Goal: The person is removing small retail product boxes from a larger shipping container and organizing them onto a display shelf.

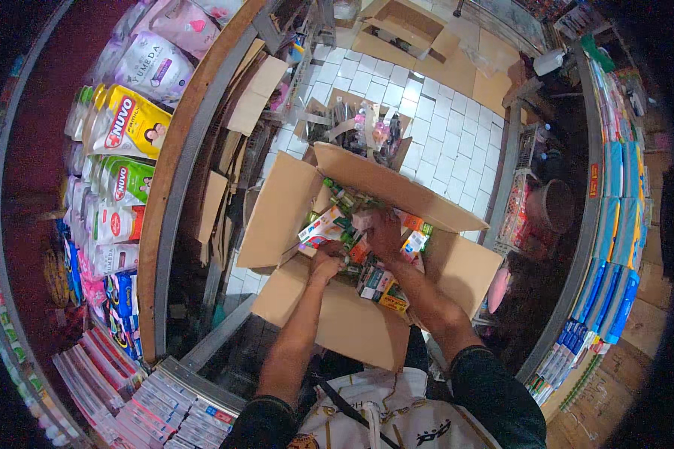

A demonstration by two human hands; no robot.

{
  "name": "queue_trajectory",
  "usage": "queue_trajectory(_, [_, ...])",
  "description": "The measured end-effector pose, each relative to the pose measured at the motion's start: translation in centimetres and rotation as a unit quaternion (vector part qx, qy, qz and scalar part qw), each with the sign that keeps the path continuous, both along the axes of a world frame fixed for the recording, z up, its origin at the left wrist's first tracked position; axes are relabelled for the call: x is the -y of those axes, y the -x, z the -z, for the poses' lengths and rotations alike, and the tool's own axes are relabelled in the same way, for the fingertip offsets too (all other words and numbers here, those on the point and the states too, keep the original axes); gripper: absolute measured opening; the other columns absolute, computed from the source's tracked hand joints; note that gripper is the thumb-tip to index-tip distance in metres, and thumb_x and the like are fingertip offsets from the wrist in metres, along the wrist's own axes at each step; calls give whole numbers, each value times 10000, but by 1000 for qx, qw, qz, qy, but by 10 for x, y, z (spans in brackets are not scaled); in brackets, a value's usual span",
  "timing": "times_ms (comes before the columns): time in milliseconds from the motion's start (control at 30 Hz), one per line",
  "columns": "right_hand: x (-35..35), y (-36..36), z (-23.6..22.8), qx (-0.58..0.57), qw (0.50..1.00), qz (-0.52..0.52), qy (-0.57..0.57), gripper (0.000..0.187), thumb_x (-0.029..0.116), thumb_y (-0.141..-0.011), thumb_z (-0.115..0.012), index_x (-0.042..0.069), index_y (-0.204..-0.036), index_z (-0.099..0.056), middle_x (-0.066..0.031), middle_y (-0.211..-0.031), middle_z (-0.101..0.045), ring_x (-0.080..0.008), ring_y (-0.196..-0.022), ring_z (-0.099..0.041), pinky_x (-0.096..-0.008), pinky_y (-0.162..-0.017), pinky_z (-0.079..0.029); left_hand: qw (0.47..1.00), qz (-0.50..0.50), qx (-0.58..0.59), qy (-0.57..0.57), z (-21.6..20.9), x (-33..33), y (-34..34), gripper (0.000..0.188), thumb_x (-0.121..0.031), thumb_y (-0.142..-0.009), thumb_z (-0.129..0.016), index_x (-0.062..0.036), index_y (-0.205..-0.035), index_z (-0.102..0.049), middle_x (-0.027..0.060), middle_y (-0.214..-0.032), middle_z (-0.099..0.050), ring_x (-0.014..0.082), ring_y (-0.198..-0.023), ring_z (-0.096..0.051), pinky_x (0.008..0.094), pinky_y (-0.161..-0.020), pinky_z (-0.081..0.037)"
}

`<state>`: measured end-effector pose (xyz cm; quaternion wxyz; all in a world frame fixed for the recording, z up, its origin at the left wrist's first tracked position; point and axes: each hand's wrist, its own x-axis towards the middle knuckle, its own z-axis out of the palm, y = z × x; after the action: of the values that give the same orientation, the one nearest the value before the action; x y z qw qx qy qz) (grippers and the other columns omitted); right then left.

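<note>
An open cardboard box [359, 314] stands in front of me with its flaps spread outward. Inside lie several small cartons and green-capped bottles, jumbled together. My left hand [328, 262] reaches into the near left part, its fingers closed; what they hold, if anything, is hidden. Just above it lies a white carton [323, 226] with coloured ends. Deeper in the box, my right hand [384, 236] is closed on a small pale carton [363, 220]. Below the right wrist sit a dark-and-white carton [374, 280] and a yellow carton [394, 298].
A shelf of pouches [131, 123] runs along the left, behind a wooden edge [165, 187]. Stacks of blue packs [612, 224] line the right shelf. Beyond the box, a carton of bottles [367, 131] and another open box [404, 26] rest on the white tiled floor [434, 127].
</note>
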<state>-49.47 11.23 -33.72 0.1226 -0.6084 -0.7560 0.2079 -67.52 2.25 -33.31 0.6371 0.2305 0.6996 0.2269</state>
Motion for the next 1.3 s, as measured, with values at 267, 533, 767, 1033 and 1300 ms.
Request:
queue_trajectory(267, [8, -33, -38, -115, 990, -81, -17, 476, 30, -659, -630, 67, -1127, -550, -179, -1064, -584, -366, -1067, -524, -461, -933, -425, 993, -59, -98, -33, 31, 1, 9, 211, -81, -779, -649, -18, -976, -692, 48, -831, -662, 168, -753, -620, 329, -705, -497])
queue_trajectory(533, [9, -50, -47, -170, 967, 166, 97, 567, 61, -683, -713, 26, -1206, -498, -160, -1138, -593, -334, -1087, -558, -389, -940, -456, 971, -238, -15, 7, 13, -11, -2, 100, -101, -857, -597, -21, -900, -641, 17, -811, -631, 158, -703, -579, 318, -673, -462])
queue_trajectory(767, [31, -71, -22, -370, 873, 255, 189, 457, 86, -779, -687, -17, -1186, -508, -141, -1049, -655, -260, -985, -631, -359, -894, -478, 962, -244, 116, -41, 65, 1, -9, 248, -163, -907, -514, -50, -1119, -572, 44, -996, -592, 172, -845, -538, 293, -760, -440])
queue_trajectory(1033, [32, -59, -25, -285, 905, 265, 173, 330, 138, -783, -715, -29, -1024, -564, -108, -835, -669, -216, -737, -646, -341, -668, -505, 951, 140, -185, -204, 80, 1, -27, 445, -351, -804, -629, -29, -1105, -566, 192, -1059, -628, 356, -953, -624, 459, -765, -517])
queue_trajectory(1300, [27, -35, -25, -117, 942, 289, 124, 397, 281, -745, -720, -35, -910, -545, -190, -777, -646, -378, -738, -643, -449, -639, -507, 873, 326, -355, -80, 12, -18, -33, 544, -390, -737, -691, -56, -1138, -536, 180, -1033, -639, 364, -958, -628, 461, -802, -521])
